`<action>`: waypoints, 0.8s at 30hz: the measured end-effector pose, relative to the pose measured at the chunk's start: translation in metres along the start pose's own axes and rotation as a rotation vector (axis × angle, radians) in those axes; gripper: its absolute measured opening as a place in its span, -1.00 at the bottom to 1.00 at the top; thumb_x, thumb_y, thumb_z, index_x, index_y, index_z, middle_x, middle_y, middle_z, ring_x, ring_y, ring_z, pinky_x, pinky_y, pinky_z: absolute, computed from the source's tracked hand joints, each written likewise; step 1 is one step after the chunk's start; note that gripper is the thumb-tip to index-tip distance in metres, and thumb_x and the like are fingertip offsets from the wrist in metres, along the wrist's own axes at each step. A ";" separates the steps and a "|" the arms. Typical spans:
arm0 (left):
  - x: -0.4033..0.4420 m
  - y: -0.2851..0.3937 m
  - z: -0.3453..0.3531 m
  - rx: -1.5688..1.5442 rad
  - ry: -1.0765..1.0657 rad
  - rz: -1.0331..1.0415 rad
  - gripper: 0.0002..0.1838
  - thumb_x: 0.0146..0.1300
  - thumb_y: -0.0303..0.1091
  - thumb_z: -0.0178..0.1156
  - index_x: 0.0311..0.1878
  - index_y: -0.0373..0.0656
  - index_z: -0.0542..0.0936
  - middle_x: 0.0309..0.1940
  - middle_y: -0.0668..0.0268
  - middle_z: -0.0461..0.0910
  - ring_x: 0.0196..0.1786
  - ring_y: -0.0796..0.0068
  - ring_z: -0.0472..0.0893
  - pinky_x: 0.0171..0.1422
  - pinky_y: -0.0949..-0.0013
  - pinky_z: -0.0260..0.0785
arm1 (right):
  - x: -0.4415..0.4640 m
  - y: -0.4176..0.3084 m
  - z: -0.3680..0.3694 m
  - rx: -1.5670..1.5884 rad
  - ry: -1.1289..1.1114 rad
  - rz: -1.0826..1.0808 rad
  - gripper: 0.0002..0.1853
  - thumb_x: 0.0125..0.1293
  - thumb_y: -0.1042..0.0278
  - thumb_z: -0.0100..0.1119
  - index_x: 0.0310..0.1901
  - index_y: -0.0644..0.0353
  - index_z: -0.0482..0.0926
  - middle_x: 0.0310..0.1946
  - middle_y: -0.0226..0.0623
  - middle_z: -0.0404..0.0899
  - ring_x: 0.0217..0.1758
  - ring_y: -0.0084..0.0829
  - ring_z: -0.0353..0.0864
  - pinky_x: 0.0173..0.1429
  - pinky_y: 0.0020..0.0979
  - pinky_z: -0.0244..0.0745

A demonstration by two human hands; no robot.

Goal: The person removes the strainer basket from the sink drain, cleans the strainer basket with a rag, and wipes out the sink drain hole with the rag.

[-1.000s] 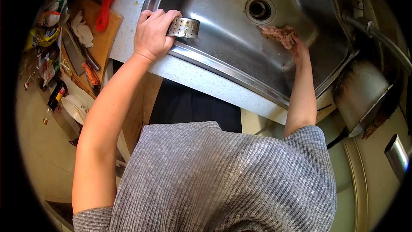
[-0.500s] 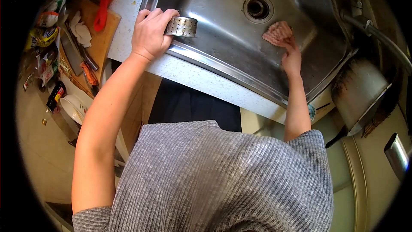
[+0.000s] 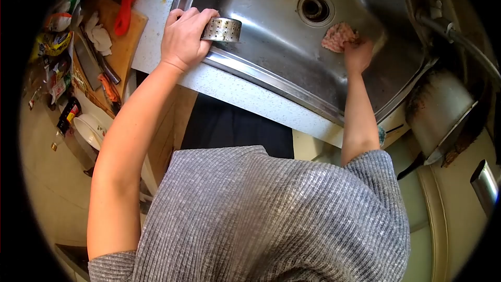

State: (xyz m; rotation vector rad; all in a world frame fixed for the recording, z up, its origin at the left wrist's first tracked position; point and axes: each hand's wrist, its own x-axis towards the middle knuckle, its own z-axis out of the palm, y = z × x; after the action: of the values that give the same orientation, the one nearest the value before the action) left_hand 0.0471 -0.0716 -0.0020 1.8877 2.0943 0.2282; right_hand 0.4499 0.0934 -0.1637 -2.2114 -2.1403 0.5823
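My left hand point(image 3: 185, 39) is closed round a perforated metal sink strainer basket point(image 3: 223, 30), held over the near left rim of the sink. In the basin, my right hand point(image 3: 359, 55) grips a crumpled pink cloth point(image 3: 338, 37) against the steel, just below and right of the drain. The stainless steel sink point(image 3: 271, 36) has an uncovered round drain hole point(image 3: 315, 9). Part of the cloth is hidden by my right fingers.
On the left, a wooden cutting board point(image 3: 125, 21) carries a knife point(image 3: 86, 60), a red-handled tool point(image 3: 128, 2) and a white cloth point(image 3: 99, 34). A faucet hose point(image 3: 464, 42) and a scorched pan point(image 3: 441, 107) are at the right. Speckled counter point(image 3: 250, 104) edges the sink.
My right hand has turned and its fingers have curled in, bunching up the cloth that lay flatter before. My left hand and the strainer basket stay almost in place.
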 end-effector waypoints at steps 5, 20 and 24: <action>0.000 0.000 -0.001 -0.009 0.012 0.002 -0.59 -0.07 -0.42 0.04 -0.06 0.01 0.57 -0.34 0.27 0.57 -0.22 0.26 0.53 0.10 0.33 0.19 | 0.005 0.037 0.023 -0.055 -0.002 -0.110 -0.60 0.03 0.30 0.39 -0.07 0.24 0.61 -0.07 -0.06 0.54 0.04 0.02 0.53 0.16 -0.08 0.42; 0.001 -0.003 -0.002 0.012 0.061 0.003 -0.68 -0.01 -0.42 0.16 -0.11 0.05 0.57 -0.38 0.35 0.59 -0.22 0.34 0.56 0.08 0.32 0.27 | 0.036 0.027 -0.066 0.435 -0.297 0.083 -0.76 0.02 0.31 0.44 -0.44 0.29 0.60 -0.52 -0.36 0.60 -0.39 -0.53 0.54 -0.26 -0.45 0.42; -0.001 0.001 -0.002 0.001 0.053 0.004 -0.67 -0.02 -0.42 0.16 -0.11 0.06 0.57 -0.38 0.35 0.60 -0.21 0.35 0.56 0.08 0.32 0.27 | 0.032 0.002 -0.071 0.467 -0.183 0.092 -0.79 0.03 0.35 0.38 -0.46 0.25 0.52 -0.53 -0.30 0.56 -0.44 -0.40 0.53 -0.25 -0.41 0.43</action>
State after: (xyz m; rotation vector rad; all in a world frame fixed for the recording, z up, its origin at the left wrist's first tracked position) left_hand 0.0474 -0.0725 0.0006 1.9062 2.1250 0.2808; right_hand 0.4707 0.1414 -0.1059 -2.0618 -1.7371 1.1890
